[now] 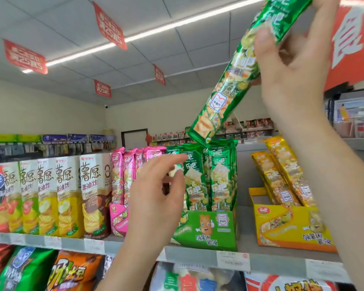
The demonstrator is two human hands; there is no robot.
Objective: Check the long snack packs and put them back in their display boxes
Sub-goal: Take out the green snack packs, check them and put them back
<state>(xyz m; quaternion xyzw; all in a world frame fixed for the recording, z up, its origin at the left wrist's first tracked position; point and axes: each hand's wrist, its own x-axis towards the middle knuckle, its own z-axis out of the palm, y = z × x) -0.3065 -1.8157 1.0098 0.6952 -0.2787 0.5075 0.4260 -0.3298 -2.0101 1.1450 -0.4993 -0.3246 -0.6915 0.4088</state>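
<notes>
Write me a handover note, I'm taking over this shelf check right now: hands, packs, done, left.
Right hand grips a green pack, raised and tilted, its lower end just above the standing green packs in the green display box.
Left hand open, holding nothing, in front of those packs.
Done: one pack is out.
Left: slot it back in; pink packs and yellow packs sit in their boxes.

Grey shelf [243, 227], loaded from its left end to its right.
Chip cartons [51, 196] crowd the left end, a pink display box [119, 219] just beside them, a green display box [208, 229] at the middle front edge, and a yellow display box [290, 225] apart towards the right.
</notes>
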